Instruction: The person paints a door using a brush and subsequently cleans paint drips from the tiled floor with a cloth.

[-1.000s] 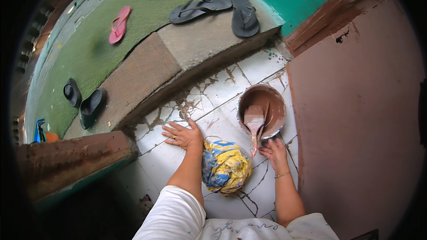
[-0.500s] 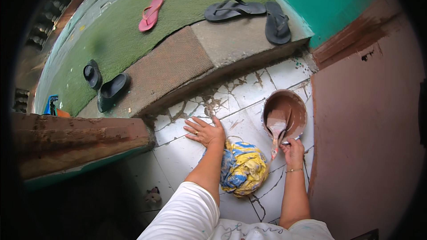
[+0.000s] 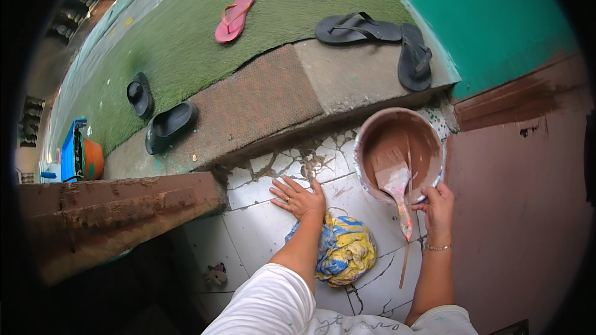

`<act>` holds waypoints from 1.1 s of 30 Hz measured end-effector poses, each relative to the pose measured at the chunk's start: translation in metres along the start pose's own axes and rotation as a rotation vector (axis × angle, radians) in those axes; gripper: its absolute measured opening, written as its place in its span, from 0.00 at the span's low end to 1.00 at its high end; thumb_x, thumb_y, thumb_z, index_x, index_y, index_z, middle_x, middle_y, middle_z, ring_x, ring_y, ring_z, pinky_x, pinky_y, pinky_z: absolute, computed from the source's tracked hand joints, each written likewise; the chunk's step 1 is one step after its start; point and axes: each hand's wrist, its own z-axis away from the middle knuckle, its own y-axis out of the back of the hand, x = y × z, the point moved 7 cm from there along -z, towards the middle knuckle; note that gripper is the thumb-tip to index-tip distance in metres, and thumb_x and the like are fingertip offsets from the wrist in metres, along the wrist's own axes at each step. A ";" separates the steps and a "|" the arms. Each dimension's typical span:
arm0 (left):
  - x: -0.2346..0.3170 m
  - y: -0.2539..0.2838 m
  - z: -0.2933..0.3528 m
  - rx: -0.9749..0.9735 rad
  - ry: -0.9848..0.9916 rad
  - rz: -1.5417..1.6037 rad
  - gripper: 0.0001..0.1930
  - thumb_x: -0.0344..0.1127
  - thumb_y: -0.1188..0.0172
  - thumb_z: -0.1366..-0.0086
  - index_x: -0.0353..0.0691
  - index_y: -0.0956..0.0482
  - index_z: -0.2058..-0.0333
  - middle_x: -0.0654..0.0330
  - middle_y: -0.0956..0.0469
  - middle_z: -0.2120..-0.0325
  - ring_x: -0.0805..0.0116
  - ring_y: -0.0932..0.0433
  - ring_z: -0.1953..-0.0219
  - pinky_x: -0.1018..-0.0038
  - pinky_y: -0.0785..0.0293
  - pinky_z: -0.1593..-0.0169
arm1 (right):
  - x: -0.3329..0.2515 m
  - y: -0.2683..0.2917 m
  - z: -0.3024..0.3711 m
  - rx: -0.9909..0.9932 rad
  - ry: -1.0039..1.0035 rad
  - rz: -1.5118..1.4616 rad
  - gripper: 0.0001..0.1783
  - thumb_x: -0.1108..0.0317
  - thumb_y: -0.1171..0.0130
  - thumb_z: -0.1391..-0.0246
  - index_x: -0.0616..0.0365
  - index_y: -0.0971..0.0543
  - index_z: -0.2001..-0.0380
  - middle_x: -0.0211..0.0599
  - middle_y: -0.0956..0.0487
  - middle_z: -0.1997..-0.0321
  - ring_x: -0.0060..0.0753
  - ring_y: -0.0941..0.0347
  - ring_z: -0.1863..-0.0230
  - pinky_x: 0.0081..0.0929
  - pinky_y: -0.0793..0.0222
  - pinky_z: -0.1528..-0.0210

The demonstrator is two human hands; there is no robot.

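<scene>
Bucket [image 3: 360, 152], right of centre in the head view, and that's where the eye goes: round, mouth tipped open to the camera, brown paint coating the inside. The right hand [image 3: 438, 206] has it! Fingers close together, clamped on the rim at the bucket's lower right, so the bucket sits up and to the left of that grip. Whether its base touches the tiles [image 3: 267, 242], I can't tell.

Now the brush [image 3: 393, 180], and here's the key line: its long axis slants from the paint down and slightly right, bristles inside, handle poking out over the near rim toward the bottom of the frame. That handle comes down just left of the right hand's fingers, near them but apart. The right hand is clearly the nearer one. Below the handle, a thin stick [image 3: 404, 267] points the same way.

Over to the left hand [image 3: 302, 201], near the middle of the frame: palm down on the tiles, fingers spread, nothing in its grasp, well apart from the bucket. Just below it, a bunched yellow-and-blue cloth [image 3: 349, 251] lies between the two forearms.
</scene>
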 end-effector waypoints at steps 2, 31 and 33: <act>0.002 0.001 -0.001 -0.013 0.005 -0.006 0.49 0.60 0.50 0.37 0.28 0.56 0.31 0.36 0.66 0.29 0.35 0.71 0.28 0.43 0.79 0.30 | -0.017 -0.036 -0.018 -0.064 0.012 0.016 0.12 0.75 0.48 0.45 0.70 0.24 0.59 0.41 0.19 0.66 0.28 0.20 0.76 0.23 0.19 0.78; 0.002 -0.002 0.000 0.006 -0.028 -0.027 0.49 0.59 0.49 0.39 0.26 0.55 0.32 0.35 0.68 0.29 0.33 0.74 0.28 0.39 0.79 0.31 | -0.013 -0.211 -0.120 -0.164 0.182 0.074 0.23 0.63 0.38 0.40 0.69 0.25 0.48 0.40 0.20 0.62 0.26 0.20 0.70 0.21 0.22 0.69; -0.002 -0.001 0.001 0.019 -0.028 -0.042 0.49 0.59 0.48 0.39 0.27 0.55 0.32 0.35 0.68 0.29 0.33 0.74 0.28 0.39 0.79 0.31 | -0.008 -0.149 -0.090 0.060 0.422 0.212 0.16 0.70 0.38 0.41 0.66 0.23 0.51 0.36 0.20 0.62 0.26 0.24 0.59 0.24 0.25 0.57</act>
